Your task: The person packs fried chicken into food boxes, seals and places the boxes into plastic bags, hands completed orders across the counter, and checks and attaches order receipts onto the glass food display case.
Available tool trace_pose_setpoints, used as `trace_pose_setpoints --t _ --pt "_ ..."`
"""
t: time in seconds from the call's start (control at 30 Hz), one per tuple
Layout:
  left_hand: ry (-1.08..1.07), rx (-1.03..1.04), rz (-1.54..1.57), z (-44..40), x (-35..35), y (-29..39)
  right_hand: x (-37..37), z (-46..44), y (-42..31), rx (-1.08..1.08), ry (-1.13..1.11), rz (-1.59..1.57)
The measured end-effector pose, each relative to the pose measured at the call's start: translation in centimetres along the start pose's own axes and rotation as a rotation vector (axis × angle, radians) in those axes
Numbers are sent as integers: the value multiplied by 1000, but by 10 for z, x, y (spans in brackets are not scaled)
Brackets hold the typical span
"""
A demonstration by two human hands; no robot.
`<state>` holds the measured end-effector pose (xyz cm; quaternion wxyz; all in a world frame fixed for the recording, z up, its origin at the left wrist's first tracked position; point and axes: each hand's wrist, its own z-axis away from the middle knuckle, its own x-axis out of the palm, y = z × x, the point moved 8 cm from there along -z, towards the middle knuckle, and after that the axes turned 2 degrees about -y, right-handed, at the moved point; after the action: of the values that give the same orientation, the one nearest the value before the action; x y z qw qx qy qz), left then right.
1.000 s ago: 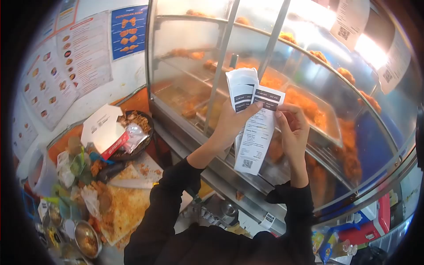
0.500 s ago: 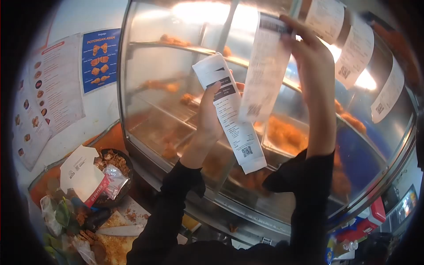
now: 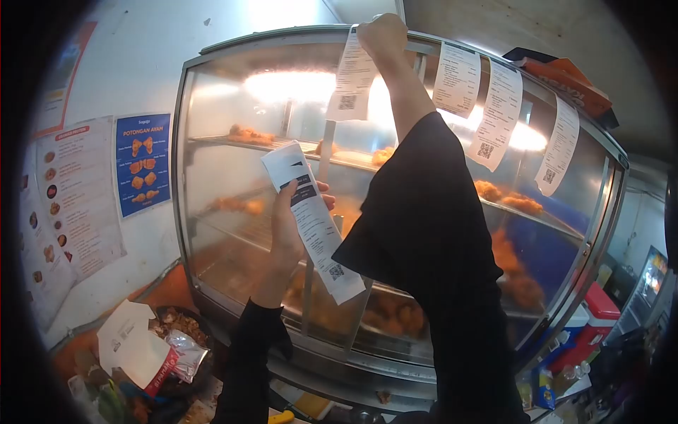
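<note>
My left hand (image 3: 284, 226) is closed on a long printed receipt (image 3: 319, 230), thumb on its front and fingers behind. That slip hangs tilted in front of the glass, its QR code near the lower end. Up at the top edge of the display case (image 3: 233, 44), my right hand (image 3: 383, 37) is closed at the upper end of another receipt (image 3: 351, 81), which hangs down over the glass. Its fingertips are partly hidden. To the right, more receipts (image 3: 457, 79) hang in a row from the same edge.
Fried chicken (image 3: 252, 134) lies on shelves inside the case. At lower left are an open food box (image 3: 127, 343) and a dark bowl of food (image 3: 185, 321). A blue poster (image 3: 143, 165) is on the wall; a red cooler (image 3: 600, 314) stands at right.
My right hand has lifted its receipt up to the case's top edge. My left hand still holds its slip, now lower and further left in view. The view has tilted upward.
</note>
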<state>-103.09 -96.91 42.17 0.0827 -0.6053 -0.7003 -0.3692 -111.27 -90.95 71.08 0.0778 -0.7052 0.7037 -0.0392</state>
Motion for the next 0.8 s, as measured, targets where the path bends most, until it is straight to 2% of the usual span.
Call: trace_pose_setpoints --t 0.13,0.23,0.33,0.4,0.53,0.6,0.63,0.7,0.8 --pt "-54 -16 18 -3 -14 9 -7 19 -7 -1 -45 0" --pt "-50 7 93 -1 -22 8 -16 38 -14 -79 -67 -134" --pt "-42 -53 89 6 -21 0 -33 51 -20 -27 27 37" --pt "-48 -76 97 8 -20 -5 -29 55 -26 -137 -31 115" --pt "-64 -95 92 14 -16 -6 -25 60 -24 -197 -93 175" --pt "-74 -84 87 15 -16 -5 -25 62 -28 -307 -110 427" --pt "-86 -76 82 15 -16 -4 -24 60 -24 -306 -110 424" --pt "-80 -92 99 15 -18 -7 -31 66 -36 -550 148 675" --pt "-64 -119 38 14 -14 -5 -23 51 -36 -596 50 660"
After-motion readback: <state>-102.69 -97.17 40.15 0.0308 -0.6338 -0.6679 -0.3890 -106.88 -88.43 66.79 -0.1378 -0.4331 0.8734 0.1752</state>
